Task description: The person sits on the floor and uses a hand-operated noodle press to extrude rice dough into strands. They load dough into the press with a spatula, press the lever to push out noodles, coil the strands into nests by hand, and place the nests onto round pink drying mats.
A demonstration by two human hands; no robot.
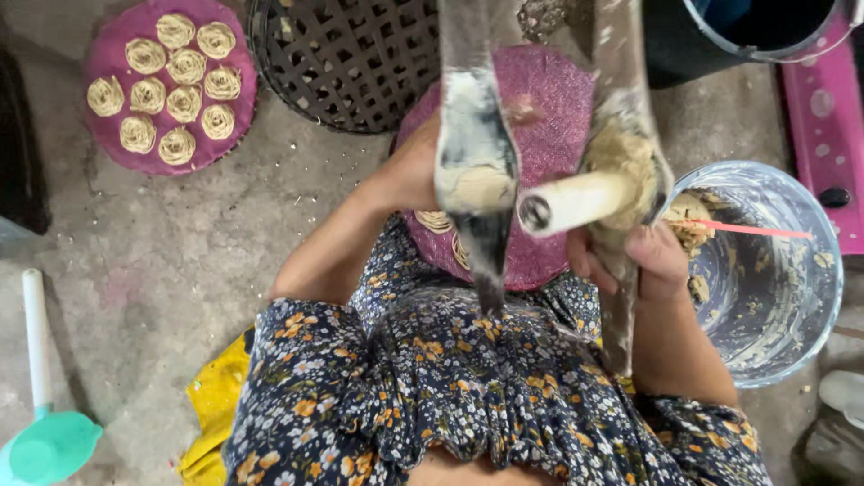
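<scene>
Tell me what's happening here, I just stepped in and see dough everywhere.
A person in a flowered dress works a dough-smeared press over a purple round mat. Their right hand grips the press's lower part; their left hand rests at the mat's edge, where a few noodle coils lie. Another purple mat on the floor carries nine coils. A dough-streaked bucket stands by the right hand.
</scene>
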